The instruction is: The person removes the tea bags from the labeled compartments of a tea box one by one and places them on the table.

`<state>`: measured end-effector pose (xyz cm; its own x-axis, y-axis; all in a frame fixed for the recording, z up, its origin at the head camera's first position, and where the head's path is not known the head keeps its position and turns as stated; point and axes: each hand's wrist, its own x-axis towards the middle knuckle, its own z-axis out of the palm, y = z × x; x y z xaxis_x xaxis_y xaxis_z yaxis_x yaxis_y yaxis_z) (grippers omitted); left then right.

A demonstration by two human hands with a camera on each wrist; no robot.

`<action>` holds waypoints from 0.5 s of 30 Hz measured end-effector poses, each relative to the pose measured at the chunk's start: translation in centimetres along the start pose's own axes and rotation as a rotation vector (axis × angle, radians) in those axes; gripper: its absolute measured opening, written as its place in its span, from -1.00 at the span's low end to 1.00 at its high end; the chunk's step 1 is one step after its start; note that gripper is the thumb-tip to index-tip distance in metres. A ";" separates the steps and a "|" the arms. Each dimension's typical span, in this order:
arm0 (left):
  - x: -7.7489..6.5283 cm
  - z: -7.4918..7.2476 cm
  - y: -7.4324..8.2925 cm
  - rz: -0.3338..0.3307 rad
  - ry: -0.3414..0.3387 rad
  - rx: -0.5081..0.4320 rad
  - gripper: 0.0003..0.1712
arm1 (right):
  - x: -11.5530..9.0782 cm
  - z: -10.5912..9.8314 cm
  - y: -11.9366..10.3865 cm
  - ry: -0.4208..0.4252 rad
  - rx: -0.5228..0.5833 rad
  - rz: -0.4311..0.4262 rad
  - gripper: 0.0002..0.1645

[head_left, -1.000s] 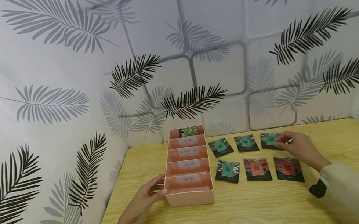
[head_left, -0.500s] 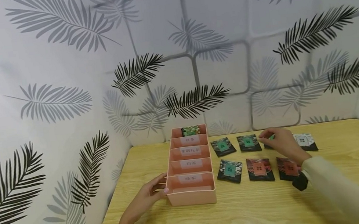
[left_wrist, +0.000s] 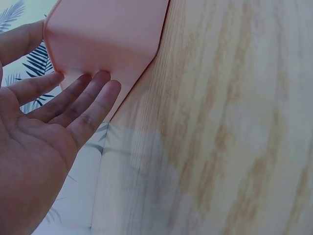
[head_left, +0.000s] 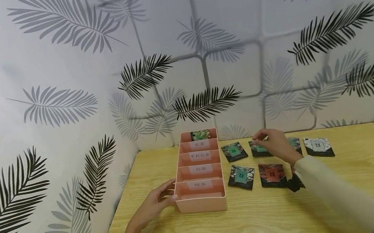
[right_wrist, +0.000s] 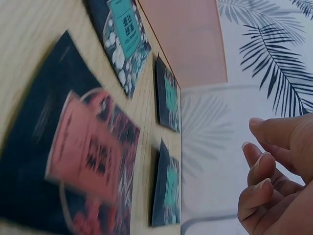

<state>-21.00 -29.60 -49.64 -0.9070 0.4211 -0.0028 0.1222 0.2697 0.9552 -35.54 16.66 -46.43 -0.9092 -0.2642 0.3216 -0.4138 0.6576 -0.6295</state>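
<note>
My left hand [head_left: 153,205] rests at the front left corner of a pink divided box [head_left: 202,205]; in the left wrist view, its fingertips touch the box's wall [left_wrist: 107,34]. My right hand [head_left: 278,145] is over the back row of tea sachets, its fingers loosely bent with nothing between them. Below it lies a green-label sachet [head_left: 259,150], partly covered; another [head_left: 295,143] shows behind the hand. To the left are a green-label sachet [head_left: 234,152] and a white-flowered one [head_left: 241,177]. A red-label sachet [head_left: 272,175] lies in front; one beside it is mostly hidden by my wrist.
A white sachet [head_left: 318,146] lies at the right end of the back row. The box's rear compartment holds a packet with a leafy picture [head_left: 200,135]; its dividers carry paper labels [head_left: 200,155]. Behind the wooden table [head_left: 241,225] stands a leaf-patterned wall [head_left: 234,72].
My right hand has moved left along the back row, from the third green-label sachet to the second, uncovering the white sachet. The left hand stays at the box. The head view has shifted slightly.
</note>
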 end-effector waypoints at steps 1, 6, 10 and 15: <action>0.0 0.0 0.0 -0.001 0.000 -0.001 -0.30 | 0.3 0.3 -0.2 0.000 0.003 -0.004 -0.81; -0.1 -0.1 0.1 -0.005 0.001 0.002 -0.30 | 1.6 1.8 -1.4 -0.001 0.030 -0.037 -0.84; -0.2 0.0 0.2 -0.009 0.007 0.007 -0.30 | 2.8 2.8 -2.1 0.015 0.024 -0.068 -0.87; -0.3 0.1 0.4 -0.007 0.008 0.007 -0.30 | 4.0 3.9 -3.2 0.038 0.025 -0.083 -0.82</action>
<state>-20.66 -29.51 -49.27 -0.9110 0.4123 -0.0074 0.1184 0.2786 0.9531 -38.00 10.74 -45.95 -0.8694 -0.2900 0.4000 -0.4894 0.6163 -0.6169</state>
